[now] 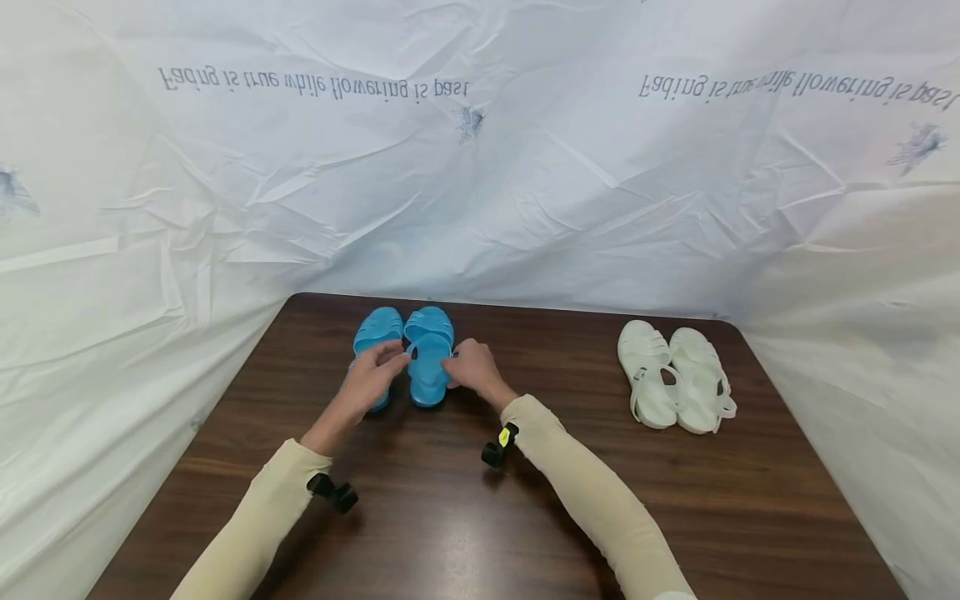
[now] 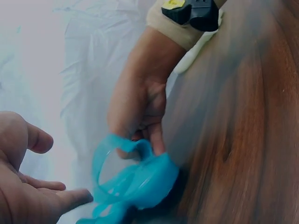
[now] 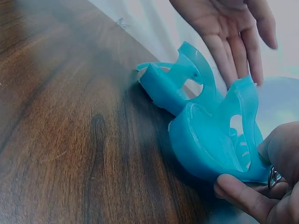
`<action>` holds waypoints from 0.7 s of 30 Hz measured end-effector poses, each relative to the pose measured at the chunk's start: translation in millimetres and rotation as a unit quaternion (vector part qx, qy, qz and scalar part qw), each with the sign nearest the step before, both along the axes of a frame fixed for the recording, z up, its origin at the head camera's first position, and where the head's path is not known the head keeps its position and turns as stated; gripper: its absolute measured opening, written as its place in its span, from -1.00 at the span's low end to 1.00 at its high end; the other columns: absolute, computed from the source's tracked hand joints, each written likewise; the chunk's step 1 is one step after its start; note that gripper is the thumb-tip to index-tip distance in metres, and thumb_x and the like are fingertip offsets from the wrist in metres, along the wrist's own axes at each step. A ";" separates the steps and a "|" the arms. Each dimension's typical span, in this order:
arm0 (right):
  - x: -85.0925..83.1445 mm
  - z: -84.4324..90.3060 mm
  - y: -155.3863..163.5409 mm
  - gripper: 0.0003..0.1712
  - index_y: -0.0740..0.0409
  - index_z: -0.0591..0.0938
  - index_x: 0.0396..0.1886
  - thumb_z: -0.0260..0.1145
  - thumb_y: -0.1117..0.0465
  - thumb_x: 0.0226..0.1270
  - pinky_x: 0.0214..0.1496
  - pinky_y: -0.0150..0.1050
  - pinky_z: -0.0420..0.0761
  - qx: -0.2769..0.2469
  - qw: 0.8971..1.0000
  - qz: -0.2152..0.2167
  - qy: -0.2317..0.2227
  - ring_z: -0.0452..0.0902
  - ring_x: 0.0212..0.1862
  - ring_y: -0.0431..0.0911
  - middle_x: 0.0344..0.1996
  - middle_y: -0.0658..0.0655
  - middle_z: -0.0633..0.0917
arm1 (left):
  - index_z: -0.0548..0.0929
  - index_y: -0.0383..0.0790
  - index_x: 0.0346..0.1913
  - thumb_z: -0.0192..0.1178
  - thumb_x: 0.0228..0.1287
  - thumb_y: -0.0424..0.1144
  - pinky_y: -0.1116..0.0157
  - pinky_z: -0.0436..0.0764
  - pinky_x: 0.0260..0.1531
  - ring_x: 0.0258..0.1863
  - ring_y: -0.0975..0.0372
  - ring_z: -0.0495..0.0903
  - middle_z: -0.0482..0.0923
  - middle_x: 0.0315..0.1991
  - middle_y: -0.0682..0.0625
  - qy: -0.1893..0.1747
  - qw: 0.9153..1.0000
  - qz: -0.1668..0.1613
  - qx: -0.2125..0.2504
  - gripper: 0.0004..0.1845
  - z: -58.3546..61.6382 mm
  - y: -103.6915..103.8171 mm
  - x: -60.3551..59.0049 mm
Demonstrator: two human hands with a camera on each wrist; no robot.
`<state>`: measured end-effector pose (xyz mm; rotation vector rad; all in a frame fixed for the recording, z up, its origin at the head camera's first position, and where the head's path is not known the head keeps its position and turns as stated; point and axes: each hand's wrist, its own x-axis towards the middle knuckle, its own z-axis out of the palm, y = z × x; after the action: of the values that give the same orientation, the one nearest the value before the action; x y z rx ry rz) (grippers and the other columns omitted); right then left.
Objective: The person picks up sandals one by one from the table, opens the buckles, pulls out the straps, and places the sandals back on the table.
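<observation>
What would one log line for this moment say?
right hand: pinches strap of blue sandal | left hand: open beside it | white sandals: untouched | surface: wooden table

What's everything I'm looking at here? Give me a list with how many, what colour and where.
blue sandals: two, bright blue, side by side at the table's far edge, left of centre
white sandals: two, off-white, side by side at far right
table: one, dark brown wood
sheet: white, crinkled, printed with grey words, behind and beside the table
left hand: open beside the blue sandals
right hand: pinches one blue sandal's strap
sleeves: two, cream
</observation>
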<state>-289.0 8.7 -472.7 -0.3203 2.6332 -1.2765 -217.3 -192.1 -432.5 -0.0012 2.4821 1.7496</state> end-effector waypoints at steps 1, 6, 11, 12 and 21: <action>-0.4 -0.1 0.0 -0.49 0.07 0.38 -0.81 0.21 0.23 0.39 -0.47 -0.17 0.67 0.000 1.000 0.001 0.000 0.72 -0.52 -0.01 -0.68 0.31 0.64 | 0.25 -0.38 0.53 0.05 0.61 -0.07 -0.05 0.42 0.36 0.43 -0.11 0.37 0.29 0.48 -0.33 0.009 1.000 0.004 0.011 -0.37 0.5 -3.6 1.6; -1.9 -1.6 -0.5 -0.50 0.08 0.38 -0.82 0.21 0.24 0.39 -0.55 -0.24 0.59 0.004 1.000 0.003 -0.006 0.73 -0.52 0.00 -0.60 0.39 0.69 | 0.37 -0.38 0.46 0.05 0.62 -0.13 0.08 0.56 0.24 0.32 -0.11 0.51 0.37 0.42 -0.34 0.053 0.997 0.030 0.056 -0.47 0.8 -23.0 4.7; -1.0 -3.4 -1.8 -0.50 0.08 0.39 -0.80 0.20 0.23 0.39 -0.55 -0.25 0.59 0.015 1.000 0.001 -0.002 0.72 -0.52 0.00 -0.61 0.35 0.69 | 0.55 -0.33 0.31 0.09 0.59 -0.16 0.27 0.69 -0.02 0.11 -0.05 0.62 0.57 0.22 -0.28 0.107 0.988 0.104 0.028 -0.59 -2.5 -37.6 4.3; -0.7 -3.8 -2.2 -0.51 0.08 0.39 -0.80 0.20 0.23 0.39 -0.54 -0.24 0.60 0.016 1.000 0.000 -0.002 0.72 -0.52 -0.01 -0.62 0.34 0.68 | 0.58 -0.32 0.29 0.09 0.58 -0.17 0.30 0.68 -0.04 0.08 -0.03 0.62 0.59 0.19 -0.26 0.114 0.986 0.121 0.016 -0.61 -3.5 -40.4 3.8; -0.6 -2.2 -6.5 -0.46 0.09 0.39 -0.84 0.20 0.17 0.42 -0.56 -0.23 0.58 0.010 1.000 -0.014 -0.018 0.73 -0.54 -0.06 -0.66 0.31 0.66 | 0.27 -0.32 0.52 0.06 0.55 -0.05 -0.15 0.38 0.34 0.43 -0.16 0.32 0.31 0.45 -0.34 0.018 0.988 0.123 -0.090 -0.36 -16.1 -60.8 -3.0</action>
<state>-289.6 2.2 -474.9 -0.2564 2.6263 -1.2520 -220.2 -252.9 -448.6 -0.3069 2.7590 1.6108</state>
